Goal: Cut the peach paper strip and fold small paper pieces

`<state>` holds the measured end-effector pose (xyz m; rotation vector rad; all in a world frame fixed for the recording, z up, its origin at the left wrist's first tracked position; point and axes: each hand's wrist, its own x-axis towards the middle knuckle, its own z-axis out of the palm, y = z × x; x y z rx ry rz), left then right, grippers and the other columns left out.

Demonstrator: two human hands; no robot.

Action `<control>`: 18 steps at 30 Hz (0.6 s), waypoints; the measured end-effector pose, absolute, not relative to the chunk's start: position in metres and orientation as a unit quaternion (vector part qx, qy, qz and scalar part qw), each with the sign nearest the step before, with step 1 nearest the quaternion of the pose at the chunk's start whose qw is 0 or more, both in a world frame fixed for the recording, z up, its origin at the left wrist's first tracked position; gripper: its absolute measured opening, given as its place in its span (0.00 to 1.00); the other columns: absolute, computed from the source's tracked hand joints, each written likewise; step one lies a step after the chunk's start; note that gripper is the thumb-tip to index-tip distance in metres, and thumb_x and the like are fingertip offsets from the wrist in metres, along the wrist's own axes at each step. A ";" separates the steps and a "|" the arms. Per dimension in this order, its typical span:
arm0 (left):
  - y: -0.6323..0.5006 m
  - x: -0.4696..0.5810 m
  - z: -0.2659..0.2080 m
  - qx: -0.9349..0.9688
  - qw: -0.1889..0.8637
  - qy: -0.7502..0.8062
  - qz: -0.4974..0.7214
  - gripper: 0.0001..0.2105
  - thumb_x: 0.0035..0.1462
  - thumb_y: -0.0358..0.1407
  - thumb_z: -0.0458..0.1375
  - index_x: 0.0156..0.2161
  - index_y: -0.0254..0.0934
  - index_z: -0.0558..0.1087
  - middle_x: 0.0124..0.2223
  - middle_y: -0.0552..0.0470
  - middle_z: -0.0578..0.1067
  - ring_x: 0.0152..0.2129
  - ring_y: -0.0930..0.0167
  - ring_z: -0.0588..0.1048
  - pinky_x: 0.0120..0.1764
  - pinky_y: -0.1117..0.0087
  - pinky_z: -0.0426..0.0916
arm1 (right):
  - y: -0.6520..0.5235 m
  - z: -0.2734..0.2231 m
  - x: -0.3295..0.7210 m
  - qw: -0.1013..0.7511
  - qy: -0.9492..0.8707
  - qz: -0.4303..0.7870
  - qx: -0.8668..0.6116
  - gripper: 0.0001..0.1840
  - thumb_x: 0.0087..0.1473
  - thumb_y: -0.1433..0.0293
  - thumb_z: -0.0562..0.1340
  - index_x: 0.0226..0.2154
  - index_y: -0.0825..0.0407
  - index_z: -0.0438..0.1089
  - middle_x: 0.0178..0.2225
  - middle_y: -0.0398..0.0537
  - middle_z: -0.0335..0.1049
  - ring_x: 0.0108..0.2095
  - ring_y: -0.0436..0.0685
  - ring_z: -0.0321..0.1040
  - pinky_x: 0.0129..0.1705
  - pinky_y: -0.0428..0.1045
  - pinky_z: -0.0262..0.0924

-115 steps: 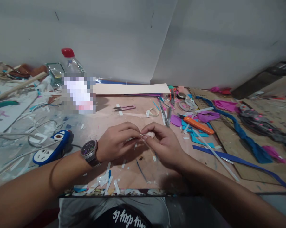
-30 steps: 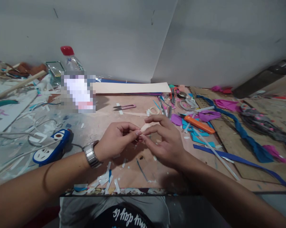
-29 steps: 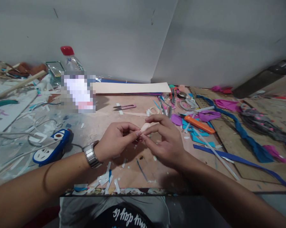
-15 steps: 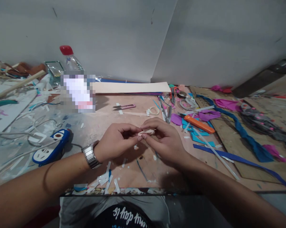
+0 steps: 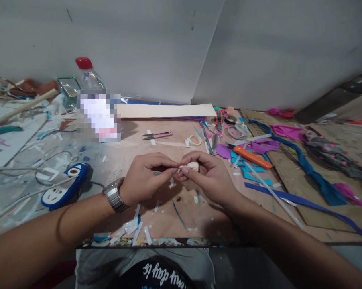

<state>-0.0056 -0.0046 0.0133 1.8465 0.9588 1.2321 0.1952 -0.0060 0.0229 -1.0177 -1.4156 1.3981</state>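
Above the middle of the worktable, a small pale pink crumpled piece (image 5: 193,165), perhaps paper or cloth, is pinched between both hands. My right hand (image 5: 209,178) curls round it, thumb in front and fingers behind. From the other side my left hand (image 5: 151,176) grips its left tip between thumb and forefinger. A metal watch (image 5: 116,196) is on my left wrist. Beyond the hands lie a pair of thread snips (image 5: 157,136) and a small tape roll (image 5: 195,140).
At left stands a blue and white power strip (image 5: 66,186) with cables. An orange utility knife (image 5: 251,156) lies among paper scraps at right, beside a blue strip (image 5: 304,200). Behind are a red-capped bottle (image 5: 92,78) and a stack of paper (image 5: 165,110).
The pale piece has turned and now shows a rounder, wider face in my right hand. Both hands have shifted only slightly, and the table things are unmoved.
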 end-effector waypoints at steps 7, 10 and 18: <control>-0.005 -0.006 0.013 0.717 0.349 0.359 0.485 0.07 0.59 0.26 0.64 0.39 0.37 0.84 0.38 0.50 0.85 0.33 0.73 0.81 0.39 0.73 0.76 | -0.006 0.025 0.194 0.435 -0.553 0.587 -0.400 0.15 0.53 0.60 0.75 0.37 0.50 0.74 0.28 0.43 0.78 0.28 0.52 0.78 0.32 0.47 0.74; -0.007 -0.005 0.016 0.703 0.365 0.376 0.481 0.05 0.59 0.28 0.64 0.39 0.36 0.83 0.37 0.49 0.84 0.33 0.73 0.81 0.38 0.73 0.76 | -0.006 0.025 0.194 0.418 -0.559 0.596 -0.397 0.16 0.53 0.61 0.75 0.38 0.50 0.73 0.28 0.42 0.77 0.28 0.51 0.76 0.30 0.46 0.71; -0.006 -0.007 0.020 0.694 0.386 0.379 0.475 0.03 0.58 0.30 0.65 0.38 0.34 0.80 0.35 0.49 0.84 0.30 0.73 0.80 0.36 0.74 0.76 | -0.003 0.025 0.197 0.415 -0.603 0.564 -0.383 0.12 0.56 0.62 0.72 0.39 0.50 0.74 0.34 0.44 0.75 0.30 0.50 0.74 0.33 0.46 0.71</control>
